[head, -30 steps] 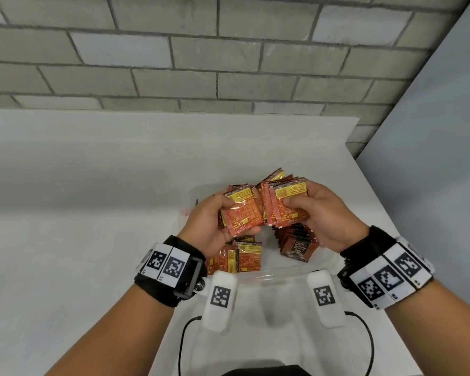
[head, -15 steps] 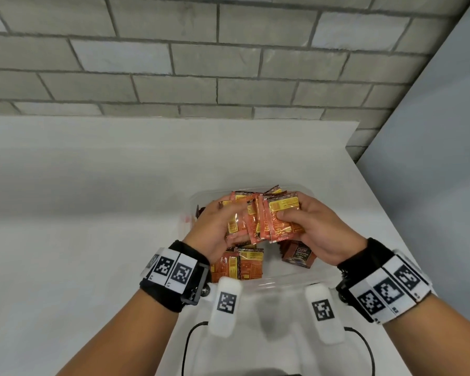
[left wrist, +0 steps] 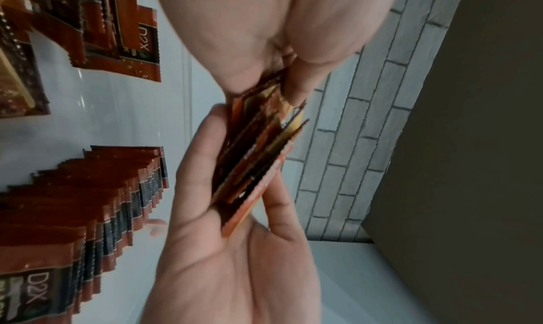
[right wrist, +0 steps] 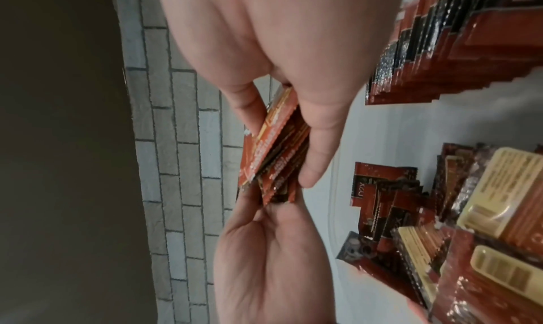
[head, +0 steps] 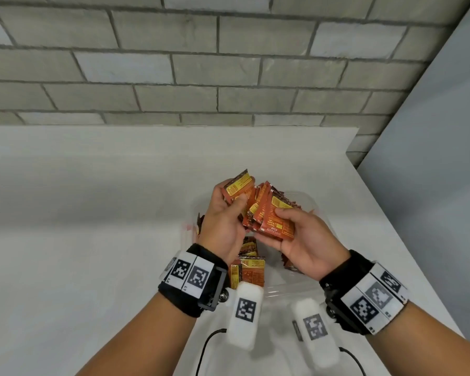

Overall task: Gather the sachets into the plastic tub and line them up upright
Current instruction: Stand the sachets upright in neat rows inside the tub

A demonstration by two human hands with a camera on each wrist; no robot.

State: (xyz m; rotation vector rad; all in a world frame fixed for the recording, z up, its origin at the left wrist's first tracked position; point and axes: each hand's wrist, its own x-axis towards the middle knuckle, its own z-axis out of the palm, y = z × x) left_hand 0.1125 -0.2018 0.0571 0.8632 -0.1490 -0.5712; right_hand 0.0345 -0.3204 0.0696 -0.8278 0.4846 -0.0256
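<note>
Above the clear plastic tub (head: 308,203) both my hands hold one fanned bundle of orange-red sachets (head: 273,217). My left hand (head: 232,210) pinches the bundle's upper left end, thumb on the front sachet. From below and the right, my right hand (head: 289,230) grips the lower sachets. The left wrist view shows the stack (left wrist: 258,148) edge-on between my left hand (left wrist: 235,189) and the other hand above. It appears again in the right wrist view as a stack (right wrist: 276,157) held by my right hand (right wrist: 258,213). Rows of upright sachets (left wrist: 117,201) stand in the tub, and others lean loosely (right wrist: 390,203).
The tub sits on a white table (head: 79,240) near its right edge, with a grey brick wall (head: 201,63) behind and a grey panel (head: 432,185) to the right. Two white marker blocks (head: 244,310) with black cables hang near my wrists.
The bundle dipped toward the tub, then came up again and tilted over to the left, fanning out. My left thumb now lies on the front sachet at its upper end.
</note>
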